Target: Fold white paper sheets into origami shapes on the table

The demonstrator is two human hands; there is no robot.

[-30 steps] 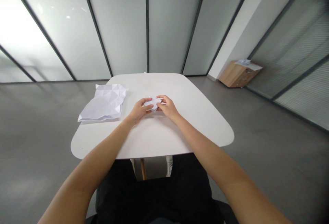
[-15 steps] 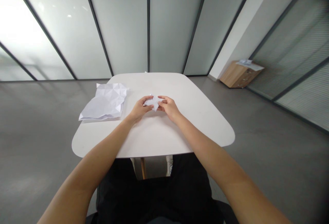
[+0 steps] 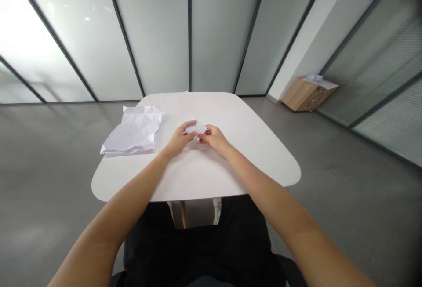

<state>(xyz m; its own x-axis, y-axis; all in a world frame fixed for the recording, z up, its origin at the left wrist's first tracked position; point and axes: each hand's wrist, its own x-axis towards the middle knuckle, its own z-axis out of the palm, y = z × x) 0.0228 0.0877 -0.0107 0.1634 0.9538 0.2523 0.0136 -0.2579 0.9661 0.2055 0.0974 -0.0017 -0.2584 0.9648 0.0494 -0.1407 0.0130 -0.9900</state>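
A small folded piece of white paper [image 3: 197, 127] is held between my two hands, just over the middle of the white table. My left hand [image 3: 179, 139] grips its left side, with the thumb on the near edge and a finger along the far edge. My right hand [image 3: 215, 139] pinches the paper at its right and near side, the thumb close to the left thumb. The finer folds are too small to make out, and part of the paper is hidden behind the fingers.
Creased white paper sheets [image 3: 133, 131] lie on the left part of the table [image 3: 257, 159], reaching past its left edge. A wooden cabinet [image 3: 300, 95] with papers on top stands on the floor at the far right. Frosted glass panels [image 3: 158, 32] rise behind the table.
The right hand's fingers have shifted from the paper's far and right edges to its near right side, the thumb moving towards the left thumb. The left hand keeps its hold.
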